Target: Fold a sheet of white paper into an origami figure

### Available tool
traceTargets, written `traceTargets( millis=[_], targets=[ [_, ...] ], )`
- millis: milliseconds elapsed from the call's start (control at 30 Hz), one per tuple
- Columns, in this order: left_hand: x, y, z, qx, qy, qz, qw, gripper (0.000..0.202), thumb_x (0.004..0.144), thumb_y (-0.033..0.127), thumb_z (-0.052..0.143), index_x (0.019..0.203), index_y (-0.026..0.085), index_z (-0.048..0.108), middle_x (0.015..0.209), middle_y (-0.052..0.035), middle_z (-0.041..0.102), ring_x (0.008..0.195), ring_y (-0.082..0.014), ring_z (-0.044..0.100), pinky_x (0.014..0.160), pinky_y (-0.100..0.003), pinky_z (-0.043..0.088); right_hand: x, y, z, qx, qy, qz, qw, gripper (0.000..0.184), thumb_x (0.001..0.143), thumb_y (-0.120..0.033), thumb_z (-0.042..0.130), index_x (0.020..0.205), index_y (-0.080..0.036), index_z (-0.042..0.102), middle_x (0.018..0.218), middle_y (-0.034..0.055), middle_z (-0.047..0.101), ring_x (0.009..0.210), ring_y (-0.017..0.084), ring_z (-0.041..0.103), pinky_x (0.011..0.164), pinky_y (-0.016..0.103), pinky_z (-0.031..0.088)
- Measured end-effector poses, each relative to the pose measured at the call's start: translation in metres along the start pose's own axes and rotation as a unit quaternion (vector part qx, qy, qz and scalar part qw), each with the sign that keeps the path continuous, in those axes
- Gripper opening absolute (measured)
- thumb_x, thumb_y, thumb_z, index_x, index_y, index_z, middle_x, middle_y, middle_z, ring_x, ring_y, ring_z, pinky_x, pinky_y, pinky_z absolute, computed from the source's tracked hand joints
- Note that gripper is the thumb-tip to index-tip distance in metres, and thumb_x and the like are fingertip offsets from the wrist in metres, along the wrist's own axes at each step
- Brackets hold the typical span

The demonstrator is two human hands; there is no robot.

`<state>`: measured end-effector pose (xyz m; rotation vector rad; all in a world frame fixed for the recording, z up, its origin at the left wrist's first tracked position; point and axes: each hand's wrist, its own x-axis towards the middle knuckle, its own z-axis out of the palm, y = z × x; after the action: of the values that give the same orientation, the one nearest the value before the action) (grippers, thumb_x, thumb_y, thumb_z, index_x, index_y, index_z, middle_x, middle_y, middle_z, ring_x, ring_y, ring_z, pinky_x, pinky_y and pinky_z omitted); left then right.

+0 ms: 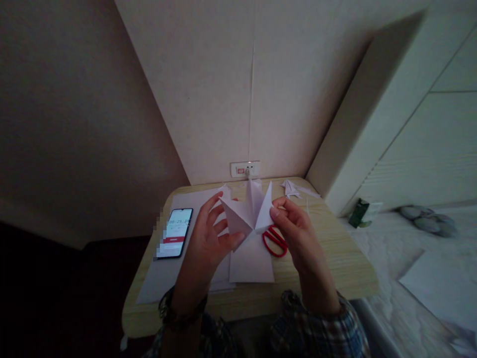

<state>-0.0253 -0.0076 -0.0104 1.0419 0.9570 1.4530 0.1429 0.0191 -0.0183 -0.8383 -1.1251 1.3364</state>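
Observation:
A folded sheet of white paper [238,220], with pointed flaps standing up, is held between my two hands above the table. My left hand [211,229] grips its left flap, thumb in front and fingers behind. On the other side, my right hand [292,223] pinches the edge of the right flap between thumb and fingers. Under the folded paper lies a flat white paper piece [251,266]. Red-handled scissors [276,242] rest on the table just below my right hand, their blades hidden.
A phone [178,233] with a lit timer screen lies on white sheets [151,283] at the left of the wooden table [335,261]. A small folded paper piece [289,189] sits at the back right. Behind is a wall socket [245,169]; a bed [391,248] stands at right.

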Motion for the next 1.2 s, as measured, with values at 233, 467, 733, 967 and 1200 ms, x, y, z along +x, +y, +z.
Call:
traceTargets(
  millis=[233,467,733,967,1200],
  targets=[
    [-0.001,0.002,0.0,-0.01,0.021,0.006,1.0,0.054,0.071,0.013,0.078,0.12,0.025,0.058,0.114,-0.0056,0.07,0.087,-0.0182,0.072,0.075,-0.029,0.057,0.001,-0.004,-0.001,-0.034,-0.027,0.004,0.999,0.031,0.078,-0.044,0.073,0.069,-0.021,0.054,0.062,-0.0052,0.047,0.055,0.011,0.041,0.05,0.023,0.033],
    [-0.003,0.001,0.008,0.025,-0.005,0.029,0.999,0.036,0.075,0.017,0.077,0.109,0.024,0.066,0.113,-0.0044,0.073,0.1,-0.0197,0.069,0.079,-0.028,0.056,0.002,-0.005,0.001,-0.075,-0.086,0.013,0.993,0.03,0.075,-0.046,0.077,0.07,-0.02,0.064,0.065,-0.0028,0.056,0.06,0.012,0.049,0.056,0.024,0.04],
    [-0.004,-0.009,0.002,0.118,0.019,-0.003,0.993,0.033,0.093,0.04,0.059,0.121,0.025,0.063,0.134,-0.0066,0.064,0.128,-0.0256,0.056,0.105,-0.038,0.046,0.002,0.0,0.001,-0.097,-0.036,-0.078,0.992,0.014,0.082,-0.03,0.071,0.076,-0.023,0.061,0.08,-0.0003,0.06,0.075,0.016,0.057,0.065,0.026,0.047],
    [-0.007,0.001,0.004,0.115,-0.079,0.038,0.989,0.03,0.089,0.046,0.064,0.112,0.029,0.073,0.111,-0.0017,0.076,0.109,-0.0232,0.067,0.092,-0.031,0.055,0.001,-0.003,0.004,-0.15,-0.017,-0.182,0.972,0.007,0.082,-0.021,0.07,0.081,-0.025,0.065,0.101,0.0038,0.063,0.103,0.022,0.058,0.093,0.036,0.045],
    [-0.003,0.001,0.006,0.111,-0.013,0.041,0.993,0.012,0.088,0.026,0.067,0.082,0.024,0.076,0.078,0.0022,0.074,0.072,-0.0138,0.068,0.07,-0.022,0.057,-0.003,-0.005,0.003,-0.2,-0.019,-0.181,0.963,0.009,0.085,-0.019,0.069,0.087,-0.025,0.062,0.082,-0.0004,0.066,0.079,0.018,0.061,0.071,0.03,0.046]
  ],
)
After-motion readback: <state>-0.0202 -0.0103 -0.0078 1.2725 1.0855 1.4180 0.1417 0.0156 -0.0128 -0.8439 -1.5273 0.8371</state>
